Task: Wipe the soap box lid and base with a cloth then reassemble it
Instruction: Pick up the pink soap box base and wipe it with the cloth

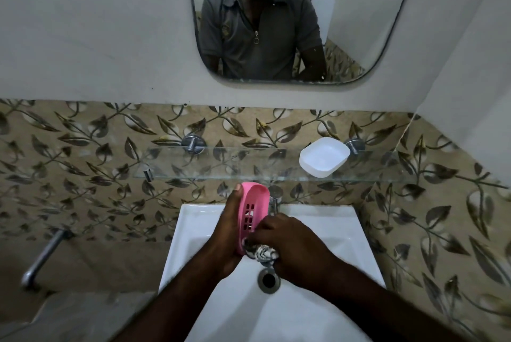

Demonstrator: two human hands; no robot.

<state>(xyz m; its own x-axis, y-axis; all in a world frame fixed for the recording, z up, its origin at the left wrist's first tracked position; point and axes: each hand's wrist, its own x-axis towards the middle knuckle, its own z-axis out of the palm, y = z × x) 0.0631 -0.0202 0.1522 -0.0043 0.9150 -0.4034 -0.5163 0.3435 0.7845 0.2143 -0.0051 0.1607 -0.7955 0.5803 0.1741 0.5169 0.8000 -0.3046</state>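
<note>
A pink soap box part (254,208) with slotted holes is held upright over the sink, its hollow side facing right. My left hand (228,228) grips it from the left, thumb at its top edge. My right hand (290,247) holds a bunched grey-white cloth (264,253) pressed against the lower end of the pink part. The white soap box part (323,156) lies open side up on the glass shelf (210,164), apart from both hands.
A white sink (340,231) with its drain (268,280) lies below my hands, and a chrome tap (275,200) stands just behind the pink part. A mirror (359,23) hangs above the shelf. A metal pipe (44,258) juts out at the lower left.
</note>
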